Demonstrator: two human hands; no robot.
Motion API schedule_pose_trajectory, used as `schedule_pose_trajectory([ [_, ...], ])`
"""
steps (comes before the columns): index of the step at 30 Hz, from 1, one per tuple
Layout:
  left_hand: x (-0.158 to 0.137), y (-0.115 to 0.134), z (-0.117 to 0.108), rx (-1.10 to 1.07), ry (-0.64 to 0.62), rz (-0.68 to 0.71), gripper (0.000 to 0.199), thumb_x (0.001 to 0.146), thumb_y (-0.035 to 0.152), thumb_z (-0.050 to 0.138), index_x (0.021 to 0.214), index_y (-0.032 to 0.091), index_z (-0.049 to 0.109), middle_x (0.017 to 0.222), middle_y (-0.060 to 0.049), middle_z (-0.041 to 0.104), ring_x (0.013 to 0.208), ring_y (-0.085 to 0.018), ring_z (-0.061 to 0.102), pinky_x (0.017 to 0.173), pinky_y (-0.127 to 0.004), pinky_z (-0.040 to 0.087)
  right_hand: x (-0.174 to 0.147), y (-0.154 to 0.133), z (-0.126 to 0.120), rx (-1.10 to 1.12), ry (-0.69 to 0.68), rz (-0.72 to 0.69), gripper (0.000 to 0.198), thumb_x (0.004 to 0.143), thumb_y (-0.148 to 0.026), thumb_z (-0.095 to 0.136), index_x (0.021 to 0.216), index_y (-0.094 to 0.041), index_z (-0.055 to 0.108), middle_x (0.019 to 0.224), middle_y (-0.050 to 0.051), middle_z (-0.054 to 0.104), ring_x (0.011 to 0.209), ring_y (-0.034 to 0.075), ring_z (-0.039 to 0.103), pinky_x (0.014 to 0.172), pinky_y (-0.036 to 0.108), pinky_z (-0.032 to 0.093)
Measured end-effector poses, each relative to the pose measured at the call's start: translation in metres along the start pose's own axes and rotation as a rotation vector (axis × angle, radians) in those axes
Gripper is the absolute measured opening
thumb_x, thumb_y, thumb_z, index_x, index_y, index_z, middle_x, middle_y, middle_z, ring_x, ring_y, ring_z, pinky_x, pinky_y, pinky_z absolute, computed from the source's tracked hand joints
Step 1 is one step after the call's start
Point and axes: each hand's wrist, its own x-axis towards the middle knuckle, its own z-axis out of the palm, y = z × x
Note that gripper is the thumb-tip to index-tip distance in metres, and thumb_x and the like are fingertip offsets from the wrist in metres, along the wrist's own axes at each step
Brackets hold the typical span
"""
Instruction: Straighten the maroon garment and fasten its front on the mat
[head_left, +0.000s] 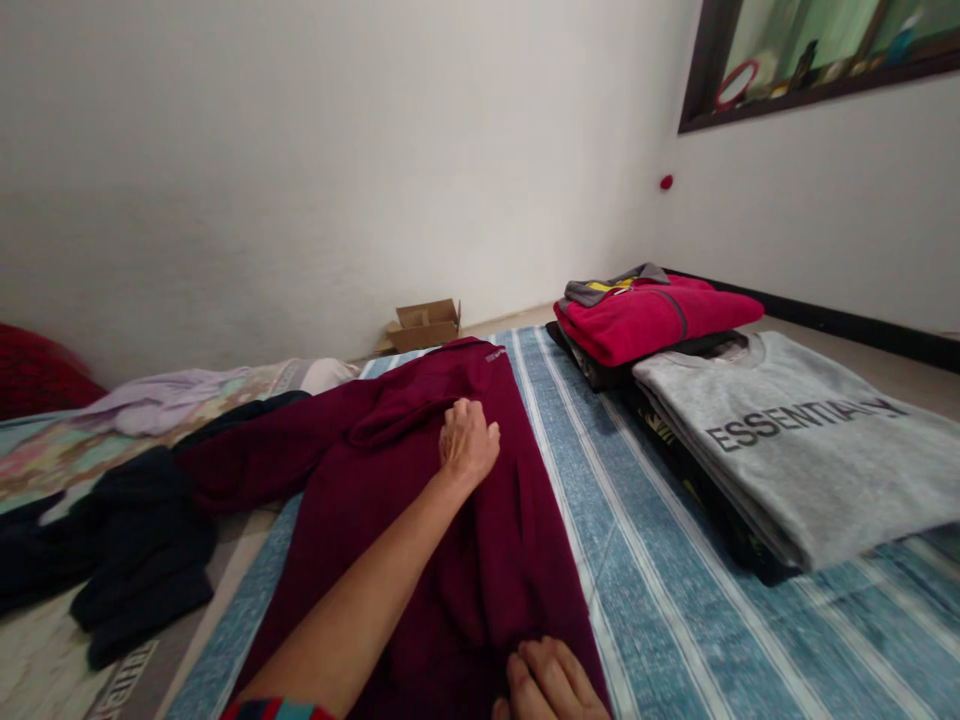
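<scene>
A maroon long-sleeved top (330, 560) lies spread on the blue striped bedding, one sleeve (262, 450) stretched out to the left. Its right side is folded inward, and a small pale print shows near the far end. My left hand (469, 440) reaches across the top, fingers curled and closed on the fabric at its upper part. Close to the bottom edge of the view, my right hand (553, 682) has its fingers bent around the cloth on the near right part. The fingertips of both hands are partly hidden.
To the right, a folded grey shirt (810, 450) lettered "ESSENTIAL" tops a stack. Behind it sits a folded red garment (660, 315) on dark clothes. Dark clothing (142, 550) and a lilac cloth (157, 400) lie left. An open cardboard box (427, 325) stands by the wall.
</scene>
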Motion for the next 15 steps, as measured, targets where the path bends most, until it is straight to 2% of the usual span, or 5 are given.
schedule_pose_trajectory([
  [3, -0.029, 0.008, 0.006, -0.027, -0.174, 0.202, 0.056, 0.087, 0.043, 0.040, 0.132, 0.010, 0.040, 0.145, -0.017, 0.031, 0.136, -0.028, 0.025, 0.108, -0.039, 0.023, -0.002, 0.000, 0.002, -0.003, 0.034, -0.017, 0.020, 0.082, -0.015, 0.045, 0.094, -0.022, 0.060, 0.074, 0.003, 0.066, 0.068, 0.020, 0.065, 0.075, 0.040, 0.056],
  [5, -0.041, 0.007, 0.018, -0.037, -0.339, 0.229, 0.067, 0.088, 0.053, 0.032, 0.138, 0.009, 0.032, 0.149, -0.017, 0.023, 0.139, -0.029, 0.015, 0.110, -0.044, 0.017, 0.000, 0.002, -0.001, 0.006, 0.017, -0.058, 0.018, 0.083, -0.016, 0.045, 0.090, -0.023, 0.059, 0.075, 0.003, 0.066, 0.070, 0.021, 0.065, 0.074, 0.040, 0.056],
  [7, -0.047, 0.003, 0.031, -0.039, -0.427, 0.227, 0.073, 0.088, 0.058, 0.025, 0.140, 0.008, 0.030, 0.150, -0.017, 0.019, 0.139, -0.030, 0.011, 0.110, -0.046, 0.014, 0.003, 0.004, -0.006, 0.004, 0.008, -0.112, 0.016, 0.084, -0.016, 0.044, 0.087, -0.023, 0.059, 0.077, 0.004, 0.066, 0.073, 0.021, 0.066, 0.073, 0.041, 0.056],
  [10, -0.048, -0.002, 0.039, -0.045, -0.414, 0.221, 0.074, 0.088, 0.060, 0.021, 0.141, 0.009, 0.030, 0.151, -0.016, 0.017, 0.140, -0.028, 0.009, 0.110, -0.047, 0.013, 0.007, 0.006, -0.014, 0.006, -0.008, -0.142, 0.015, 0.084, -0.015, 0.045, 0.086, -0.022, 0.059, 0.079, 0.006, 0.067, 0.075, 0.022, 0.066, 0.076, 0.043, 0.055],
  [15, -0.054, 0.005, 0.026, -0.051, -0.389, 0.244, 0.071, 0.088, 0.059, 0.021, 0.140, 0.012, 0.033, 0.151, -0.015, 0.019, 0.140, -0.027, 0.010, 0.111, -0.046, 0.012, 0.013, 0.008, -0.021, -0.011, 0.007, -0.152, 0.015, 0.085, -0.016, 0.045, 0.088, -0.023, 0.058, 0.078, 0.004, 0.067, 0.075, 0.021, 0.066, 0.076, 0.041, 0.056],
])
